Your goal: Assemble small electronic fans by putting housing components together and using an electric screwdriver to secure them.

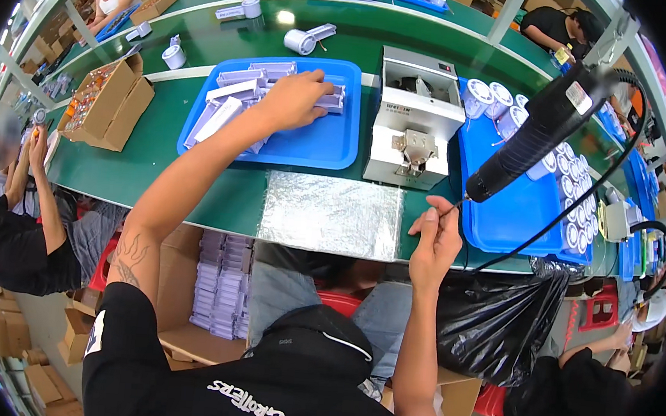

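Head view, from nearest outward: the person's right hand (434, 235) hovers at the near edge of the green table (194, 189), fingers curled together, thumb and forefinger pinching a thin black cable (551, 221) that runs off to the right toward a black heat gun (538, 134) hanging above a blue tray of round white parts (505, 214). Just left of that hand a silvery foil mat (331, 214) lies flat on the table. Behind the mat stands a small white machine (414, 117). Farther out, the left hand (294, 99) reaches over a blue tray (318, 148), fingers bent down onto a pile of pale lavender oblong pieces (236, 102) lying inside it; whether it grips one cannot be told.
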Motion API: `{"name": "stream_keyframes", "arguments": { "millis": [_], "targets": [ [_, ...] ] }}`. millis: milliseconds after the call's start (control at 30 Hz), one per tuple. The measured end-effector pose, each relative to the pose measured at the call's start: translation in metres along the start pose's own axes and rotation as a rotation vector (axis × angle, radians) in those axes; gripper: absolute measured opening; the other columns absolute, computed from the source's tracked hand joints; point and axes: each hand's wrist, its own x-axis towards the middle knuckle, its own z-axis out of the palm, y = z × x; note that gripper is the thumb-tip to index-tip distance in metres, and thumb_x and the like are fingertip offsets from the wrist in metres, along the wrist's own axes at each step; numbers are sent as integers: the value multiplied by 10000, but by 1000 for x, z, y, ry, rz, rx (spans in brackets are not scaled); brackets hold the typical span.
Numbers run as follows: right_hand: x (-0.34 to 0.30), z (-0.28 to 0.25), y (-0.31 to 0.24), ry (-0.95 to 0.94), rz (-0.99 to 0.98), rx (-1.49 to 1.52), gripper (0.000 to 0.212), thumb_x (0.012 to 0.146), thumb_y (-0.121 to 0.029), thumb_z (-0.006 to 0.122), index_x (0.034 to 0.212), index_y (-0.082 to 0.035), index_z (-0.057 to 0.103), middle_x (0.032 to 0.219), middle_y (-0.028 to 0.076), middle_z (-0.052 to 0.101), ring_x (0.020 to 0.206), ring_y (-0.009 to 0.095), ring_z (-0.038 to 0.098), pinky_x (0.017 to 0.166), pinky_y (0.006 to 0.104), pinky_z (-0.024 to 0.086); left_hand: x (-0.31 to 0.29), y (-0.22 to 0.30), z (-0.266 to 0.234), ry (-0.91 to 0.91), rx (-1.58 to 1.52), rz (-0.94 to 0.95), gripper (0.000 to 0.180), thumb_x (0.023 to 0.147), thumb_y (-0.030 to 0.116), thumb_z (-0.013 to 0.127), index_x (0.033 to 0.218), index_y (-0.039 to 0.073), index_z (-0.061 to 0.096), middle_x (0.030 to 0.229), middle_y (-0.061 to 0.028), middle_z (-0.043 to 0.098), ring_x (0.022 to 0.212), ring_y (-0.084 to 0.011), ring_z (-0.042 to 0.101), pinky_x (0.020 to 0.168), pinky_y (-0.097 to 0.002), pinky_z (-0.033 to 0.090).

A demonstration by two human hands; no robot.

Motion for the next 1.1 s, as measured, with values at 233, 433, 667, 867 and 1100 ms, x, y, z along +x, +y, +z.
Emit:
{"name": "stream_keyframes", "arguments": {
  "millis": [233, 433, 667, 867, 1100],
  "targets": [
    [-12, -11, -18, 59, -59, -131, 394, 1024, -33, 629, 1408, 44, 590, 1261, 162, 706, 1144, 248, 683, 987, 375, 545, -31, 17, -25, 49, -48, 316, 465, 747, -121, 651, 1109, 142, 775, 1323, -166, 598, 1274, -396, 589, 1144, -480, 442],
    [-2, -105, -99, 22, -272, -254, 123, 997, -83, 691, 1001, 21, 758, 710, 56, 741, 652, 148, 725, 646, 293, 580, -61, 41, -35, -41, -517, -127, 360, 948, -41, 610, 1297, 45, 636, 1281, -207, 575, 1126, -391, 637, 932, -445, 538],
    [192, -210, -16, 267, -325, -835, 486, 991, -302, 734, 1354, -7, 606, 1146, 229, 749, 1034, 378, 741, 895, 439, 580, -50, 30, 18, 121, -335, -318, 557, 921, 147, 761, 1375, -21, 486, 1088, -278, 660, 1048, -478, 676, 953, -519, 538],
    [205, -211, 22, 93, -365, -904, 526, 952, -287, 775, 1383, -21, 630, 1331, 247, 710, 1232, 426, 682, 1032, 477, 534, -69, 45, 4, 148, -510, -461, 595, 883, 209, 785, 1373, -43, 562, 1159, -312, 710, 1055, -474, 710, 925, -490, 558],
    [24, -199, -99, 733, -685, -66, 633, 1057, -389, 528, 1456, 100, 490, 1334, 344, 634, 1222, 486, 666, 930, 584, 634, -127, 96, -50, 505, -1470, -465, 464, 1047, 118, 571, 1481, -36, 514, 1235, -165, 691, 1130, -277, 710, 915, -384, 571]
  ]
}}
